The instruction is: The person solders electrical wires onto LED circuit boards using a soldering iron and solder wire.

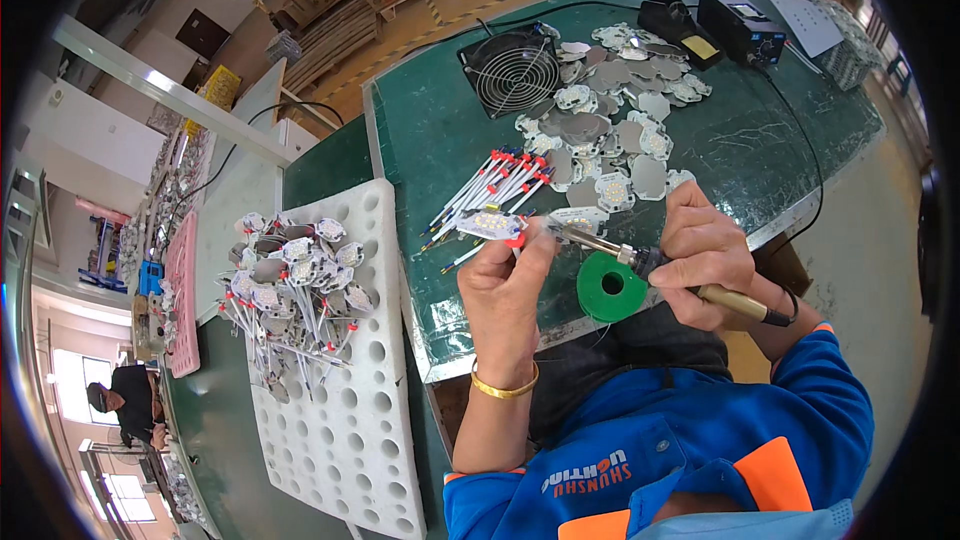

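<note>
My left hand [508, 290] pinches a small white LED board [490, 226], with a red connector piece at its edge by the fingers. In my right hand [706, 258] is a soldering iron [738, 302], its metal shaft pointing left toward the board. The tip is close to my left fingertips; whether it touches the board I cannot tell. Below the shaft, a green spool [611, 286] lies at the bench edge. White wires with red ends [490, 192] lie just beyond the board. Farther off is a heap of loose LED boards [615, 130].
A black fan [512, 70] stands behind the wires. Back right are the iron stand [680, 32] and a black soldering station [740, 28], its cable hanging right. To the left, a perforated white foam sheet [388, 380] carries wired boards [300, 275]. Another person [130, 400] is far left.
</note>
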